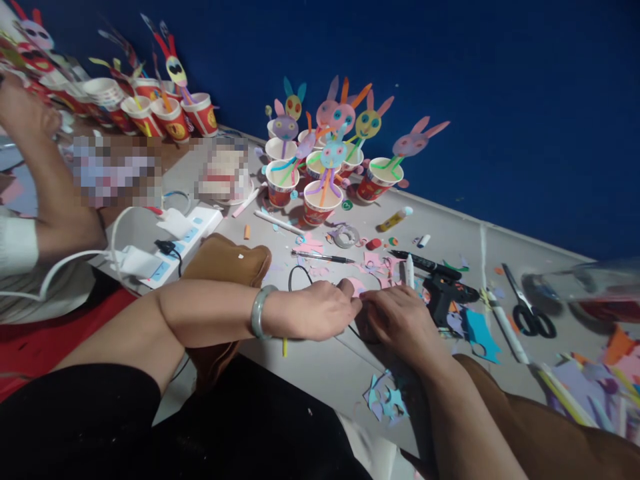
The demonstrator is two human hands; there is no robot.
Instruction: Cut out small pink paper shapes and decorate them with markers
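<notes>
My left hand [320, 310], with a jade-coloured bangle [259, 312] on its wrist, is closed above the middle of the table. Its fingertips almost meet those of my right hand [400, 317], which is curled too. Whatever is pinched between them is too small to make out. Just beyond lie a black pen [325, 257], pink paper scraps [380, 263] and a roll of clear tape [346, 236]. A black glue gun [443, 297] rests right of my right hand, near a dark marker [425, 264]. Blue paper cut-outs [385, 398] lie nearer to me.
Paper cups with rabbit-faced figures [323, 197] stand along the blue wall. A power strip [187, 240] with cables and a brown bag [225, 267] sit left. Black-handled scissors [533, 320] and a plastic container [585, 287] are right. Another person's arm [60, 167] reaches in at left.
</notes>
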